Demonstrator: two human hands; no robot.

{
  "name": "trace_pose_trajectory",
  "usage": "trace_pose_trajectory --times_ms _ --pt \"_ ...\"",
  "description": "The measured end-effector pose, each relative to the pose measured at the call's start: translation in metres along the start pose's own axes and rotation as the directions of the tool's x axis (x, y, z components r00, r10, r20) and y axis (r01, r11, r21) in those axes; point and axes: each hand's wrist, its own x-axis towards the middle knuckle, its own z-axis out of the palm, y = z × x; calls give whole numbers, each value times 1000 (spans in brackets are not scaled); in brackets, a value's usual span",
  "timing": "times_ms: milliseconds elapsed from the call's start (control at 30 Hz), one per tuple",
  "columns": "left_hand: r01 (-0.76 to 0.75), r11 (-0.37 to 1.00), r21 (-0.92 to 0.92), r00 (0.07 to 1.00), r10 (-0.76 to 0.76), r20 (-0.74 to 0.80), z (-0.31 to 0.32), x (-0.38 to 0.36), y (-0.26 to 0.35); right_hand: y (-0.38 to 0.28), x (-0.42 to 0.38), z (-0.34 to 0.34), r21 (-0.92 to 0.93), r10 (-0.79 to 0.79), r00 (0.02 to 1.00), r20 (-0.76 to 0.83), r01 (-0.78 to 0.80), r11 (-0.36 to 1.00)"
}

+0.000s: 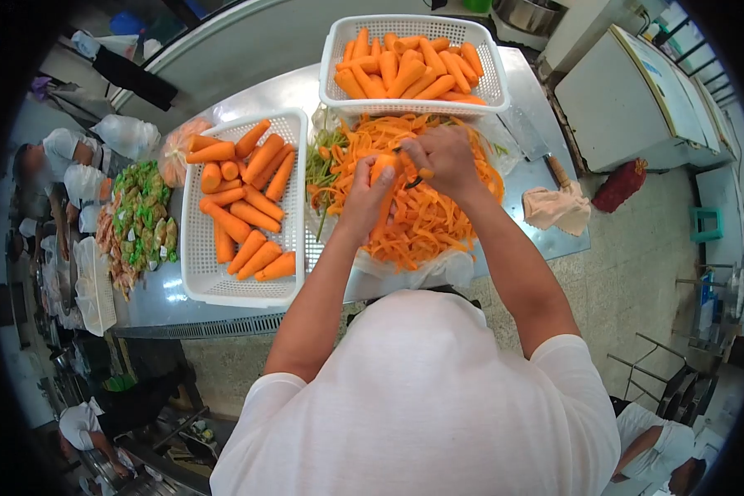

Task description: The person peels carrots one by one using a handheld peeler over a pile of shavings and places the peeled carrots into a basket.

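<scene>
In the head view, a carrot [382, 183] is held upright just above the middle of the frame, over a heap of orange peelings [422, 217]. The left hand [364, 198] is closed around the lower part of the carrot, its grip wrapped from the left side. The right hand [442, 157] is closed on a peeler [412, 178], only a small dark part of which is seen between the fingers, and the tool is pressed against the upper part of the carrot. The peelings are piled on a sheet of clear plastic [450, 269] that is spread over the steel bench [546, 223]; some green strips [322, 161] are mixed in at the left edge of the heap. At the top centre of the frame a white basket [335, 50] is filled with peeled carrots [409, 70], and it is set just behind the heap. Left of the heap a second white basket [198, 273] is seen, with unpeeled carrots [244, 207] lying loosely in it. Further left a bag of carrots [174, 153] is seen, and beside it a mound of green and red vegetables [140, 219]. On the right of the bench a cleaver [529, 140] is laid flat, with a crumpled cloth [558, 208] next to its handle. A red mesh bag [620, 183] is seen on the floor at the right. Other people in white are seen at the left edge and in the lower corners of the frame, well apart from the hands.
</scene>
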Motion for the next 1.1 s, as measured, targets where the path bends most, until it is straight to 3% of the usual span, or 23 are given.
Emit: trace_pose_trajectory --times_ms 33,100,200,233,300,333,400,533,600,633,700,733,800,833,867,900,933,1000,1033,1100 --pt "1 1000 1 1000 -1 8 -3 6 -3 7 0 3 -6 5 1000 -3 -5 1000" --pt "38 989 -142 991 -19 131 -11 13 -8 18 2 11 -221 78 992 96 -55 974" --pt "89 962 -259 992 -63 109 -10 11 -7 18 5 4 -143 180 982 61 -170 975" --pt "96 959 -265 992 -71 103 -12 11 -9 11 4 5 -139 182 981 73 -170 975" --pt "164 943 -289 979 -120 164 -15 18 -14 -3 2 5 -102 -72 996 44 77 992" --pt "168 944 -284 978 -123 171 -17 18 -17 7 -2 8 -105 -65 997 40 69 992" --pt "238 914 -330 963 -177 204 -19 19 -15 23 3 12 -281 64 998 18 -56 958" --pt "131 962 -240 983 -94 160 -13 8 -15 14 -3 3 -112 141 986 90 -131 985" --pt "166 937 -308 964 -88 251 -15 17 -17 14 -2 6 -67 -59 995 79 64 996" --pt "167 938 -303 963 -90 253 -17 16 -22 24 -8 9 -67 -55 996 75 60 996" --pt "277 863 -422 941 -155 301 -22 19 -20 47 -8 9 -321 242 951 193 -172 931" --pt "272 864 -423 943 -152 296 -20 20 -19 50 -11 5 -318 236 952 193 -167 933" --pt "100 954 -284 988 -61 142 -12 26 -16 54 -22 -4 -314 360 902 237 -279 908" --pt "105 951 -291 988 -66 140 -12 32 -14 56 -27 -5 -316 360 900 246 -277 907" --pt "-64 992 112 992 51 113 -12 44 -8 59 -31 -4 -300 351 910 221 -279 912" --pt "-216 840 498 976 171 133 -12 52 -2 62 -31 -5 -282 339 921 194 -279 918" --pt "-219 840 496 976 178 129 -8 50 15 64 -29 -9 -282 332 923 194 -272 920" --pt "-413 908 74 910 414 11 -2 43 49 68 -30 -18 -276 502 835 226 -439 855" --pt "-410 909 74 912 411 10 -2 36 61 69 -32 -21 -276 504 833 229 -441 854" --pt "-446 836 -319 890 452 -61 -10 21 74 72 -37 -29 -193 502 861 79 -481 855"
